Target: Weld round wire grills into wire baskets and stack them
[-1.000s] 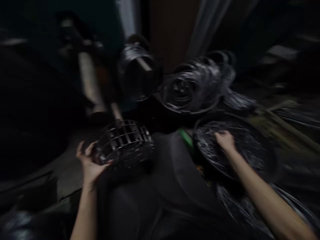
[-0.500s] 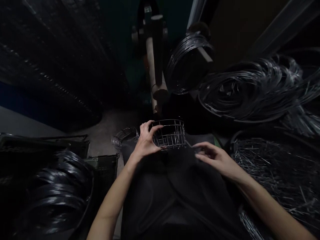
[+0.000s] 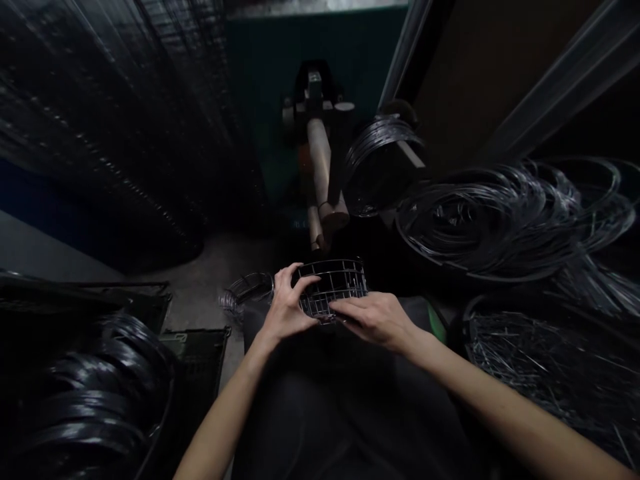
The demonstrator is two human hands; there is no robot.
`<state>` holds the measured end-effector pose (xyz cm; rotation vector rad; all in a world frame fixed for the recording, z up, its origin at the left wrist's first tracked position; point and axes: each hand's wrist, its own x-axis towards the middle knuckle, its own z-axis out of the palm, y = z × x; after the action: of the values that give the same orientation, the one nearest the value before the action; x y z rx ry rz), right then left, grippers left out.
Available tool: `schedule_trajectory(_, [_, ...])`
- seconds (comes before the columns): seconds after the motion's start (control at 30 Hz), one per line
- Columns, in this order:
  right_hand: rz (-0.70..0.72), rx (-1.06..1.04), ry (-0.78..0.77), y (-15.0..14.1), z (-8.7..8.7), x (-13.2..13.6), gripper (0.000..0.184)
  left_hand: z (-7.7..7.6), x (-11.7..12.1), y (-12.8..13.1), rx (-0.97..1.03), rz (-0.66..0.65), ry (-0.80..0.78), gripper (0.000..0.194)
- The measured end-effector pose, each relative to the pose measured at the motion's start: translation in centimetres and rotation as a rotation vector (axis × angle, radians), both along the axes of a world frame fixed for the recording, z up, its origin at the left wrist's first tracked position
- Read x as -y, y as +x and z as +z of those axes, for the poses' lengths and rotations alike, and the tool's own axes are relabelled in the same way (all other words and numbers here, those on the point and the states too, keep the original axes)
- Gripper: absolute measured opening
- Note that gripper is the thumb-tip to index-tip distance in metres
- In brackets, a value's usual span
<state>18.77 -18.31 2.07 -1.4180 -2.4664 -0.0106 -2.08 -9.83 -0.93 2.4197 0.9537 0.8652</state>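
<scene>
A small round wire basket (image 3: 340, 275) is held above my dark-clothed lap, below the end of a machine's round arm (image 3: 333, 213). My left hand (image 3: 287, 303) grips its left side, fingers over the upper rim and thumb at the lower edge. My right hand (image 3: 373, 320) is against the near right side of the basket, its fingers pressed together over the lower wires. Whatever those fingertips pinch is hidden. Left of my left hand lies another ring-shaped wire piece (image 3: 247, 290).
A coil of wire (image 3: 383, 137) hangs beside the machine arm. At right are a container of wire hoops (image 3: 500, 213) and a bin of short wire rods (image 3: 540, 360). Stacked dark metal rings (image 3: 95, 413) stand at lower left, near dark crates (image 3: 203, 353).
My right hand has moved left, from beside the basket onto its near right side. A thin wire that showed between that hand and the basket is no longer visible. My left hand keeps its hold.
</scene>
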Motion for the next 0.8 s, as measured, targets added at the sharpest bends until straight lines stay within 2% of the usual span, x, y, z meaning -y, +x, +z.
schedule_trajectory(0.1, [0.015,0.001,0.132,0.3,0.3,-1.0,0.024,0.1,-0.7,0.4,0.03,0.004,-0.019,0.069])
schedule_trajectory(0.17, [0.019,0.007,0.167,0.5,0.5,-1.6,0.024,0.2,-1.2,0.8,0.047,-0.002,-0.028,0.071])
schedule_trajectory(0.8, [0.001,0.011,0.128,1.3,1.4,-4.1,0.029,0.9,-3.8,1.4,0.031,0.005,-0.046,0.078])
